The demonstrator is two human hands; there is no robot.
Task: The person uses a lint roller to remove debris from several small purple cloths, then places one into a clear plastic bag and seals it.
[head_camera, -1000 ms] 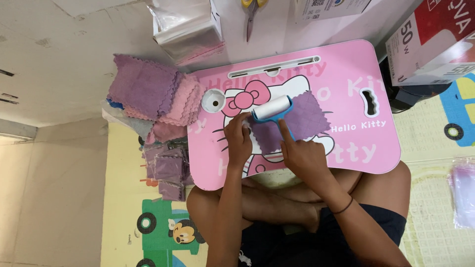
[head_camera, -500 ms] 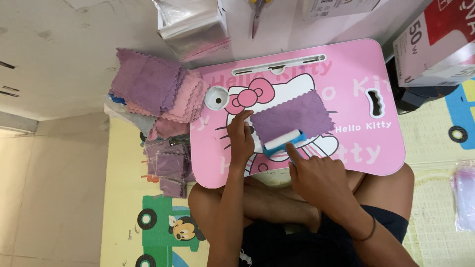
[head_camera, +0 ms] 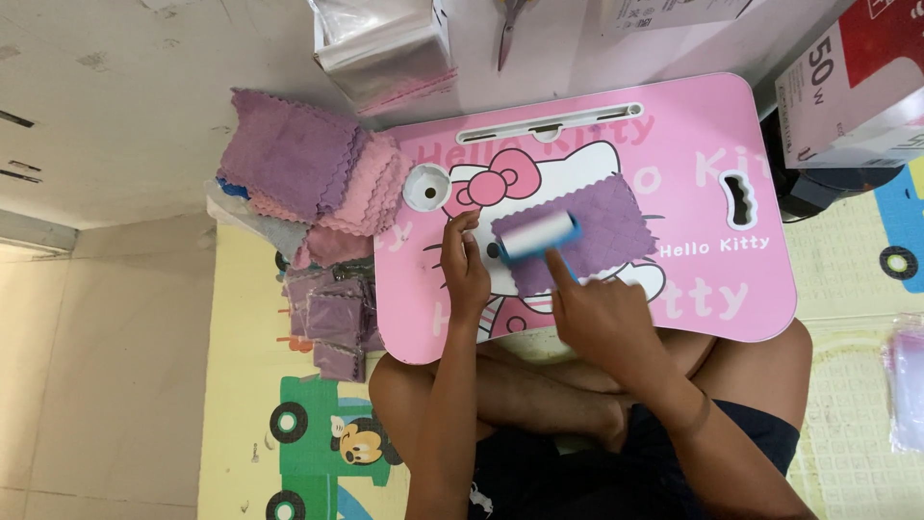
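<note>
Now the right hand [head_camera: 602, 323] closes its grip on a blue-handled white lint roller [head_camera: 537, 236], pressing it on a purple quilted cloth [head_camera: 597, 231] lying mid-bench on the pink cartoon-printed bench [head_camera: 712, 289]; the left hand [head_camera: 465, 270], fingers flat and open, pins the cloth's left edge.

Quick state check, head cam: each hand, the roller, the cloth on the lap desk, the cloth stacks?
left hand: pressed flat on the desk at the cloth's edge
right hand: gripping the lint roller's handle
lint roller: lying across the cloth, in contact
purple cloth: spread flat on the pink lap desk
cloth stack: piled beside the desk, untouched
</note>
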